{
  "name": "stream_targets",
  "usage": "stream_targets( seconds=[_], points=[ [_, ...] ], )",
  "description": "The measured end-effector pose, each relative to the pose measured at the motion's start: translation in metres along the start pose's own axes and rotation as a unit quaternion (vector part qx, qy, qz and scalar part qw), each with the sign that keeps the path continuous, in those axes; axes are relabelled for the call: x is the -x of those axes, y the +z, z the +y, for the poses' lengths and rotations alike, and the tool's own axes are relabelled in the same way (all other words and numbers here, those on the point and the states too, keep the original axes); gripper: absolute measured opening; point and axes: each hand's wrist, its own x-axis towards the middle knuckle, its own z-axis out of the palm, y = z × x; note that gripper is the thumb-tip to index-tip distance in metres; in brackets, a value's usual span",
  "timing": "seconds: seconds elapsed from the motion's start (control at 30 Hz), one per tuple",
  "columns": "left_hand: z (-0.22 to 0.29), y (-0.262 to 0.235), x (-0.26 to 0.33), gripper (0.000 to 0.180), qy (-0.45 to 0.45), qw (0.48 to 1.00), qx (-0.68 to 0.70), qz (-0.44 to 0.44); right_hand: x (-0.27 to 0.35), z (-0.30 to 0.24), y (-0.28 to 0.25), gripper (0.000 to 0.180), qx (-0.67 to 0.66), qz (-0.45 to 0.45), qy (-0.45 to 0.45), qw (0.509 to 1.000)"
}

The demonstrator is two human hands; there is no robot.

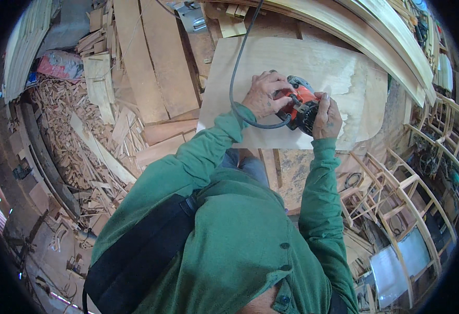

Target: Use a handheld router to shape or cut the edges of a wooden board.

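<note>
From my feed: the wearer is in a green long-sleeved shirt (240,235), loose woven cloth, creased at the elbows and bunched across the chest. Both sleeves run full length and end at buttoned-looking cuffs just short of the left hand (263,95) and right hand (326,116). I count 3 dark round buttons (285,267) down the front placket, near the lower edge. A wide black strap (146,251) crosses the left shoulder and chest diagonally, matte, with a narrower section where it meets the shoulder. Blue-grey trousers (250,163) show between the sleeves. Both hands are bare, no gloves.
</note>
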Motion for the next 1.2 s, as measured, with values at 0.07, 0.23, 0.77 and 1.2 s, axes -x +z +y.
stream_targets(
  seconds=[0.07, 0.23, 0.77, 1.2],
  points=[
    [-0.001, -0.001, 0.001, 0.035, -0.017, 1.000, 0.000, -0.020, 0.002, -0.004, -0.001, 0.038, 0.003, 0.001, 0.004, 1.000],
    [-0.008, 0.001, -0.006, 0.028, 0.024, 0.996, 0.052, -0.069, 0.002, -0.008, -0.002, 0.040, 0.012, 0.006, -0.004, 1.000],
    [-0.043, -0.033, -0.062, 0.054, 0.122, 0.982, 0.015, -0.140, 0.001, -0.001, 0.000, 0.041, 0.031, 0.000, -0.016, 0.999],
    [-0.043, -0.032, -0.068, 0.073, 0.111, 0.987, 0.019, -0.110, 0.002, -0.004, -0.002, 0.043, 0.033, 0.000, -0.002, 0.999]
  ],
)
